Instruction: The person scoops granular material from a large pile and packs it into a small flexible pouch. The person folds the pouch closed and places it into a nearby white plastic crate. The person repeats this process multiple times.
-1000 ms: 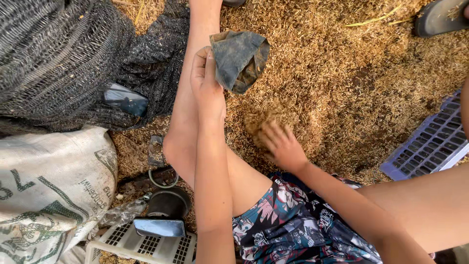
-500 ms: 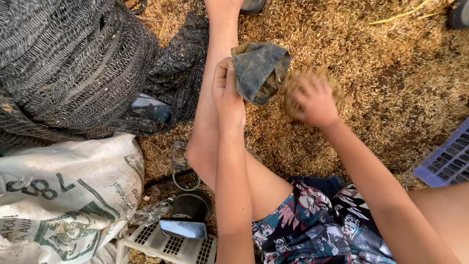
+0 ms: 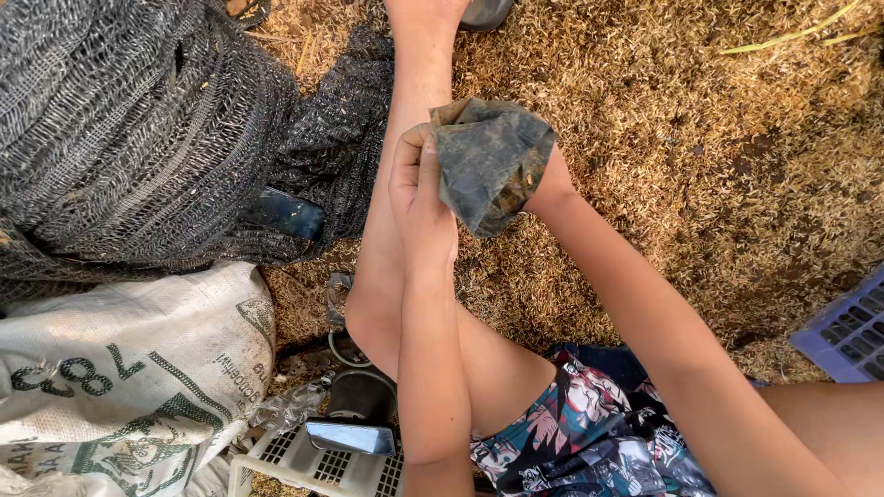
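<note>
While the person sits on the husk-strewn ground, both hands are busy with a small dark bag, grimy and crumpled, held up above the bare leg near the middle of the view. The left hand grips the bag's edge at its nine o'clock side, fingers clenched on the fabric. The right hand comes in from four o'clock and is mostly hidden behind the bag (it seems to be grasping the far side, though the fingers cannot be seen).

At ten o'clock lies a heap of dark netting; at eight o'clock a white woven sack with green print; at six o'clock a pale plastic crate with a small mirror on it. A purple crate shows at four o'clock.

As for what could go wrong: the bag is limp and its mouth looks slack, so a loosened pinch on either side could let it fold shut or tip, spilling whatever is inside onto the leg and ground. The hidden right hand adds to that risk, since its hold cannot be judged.
</note>
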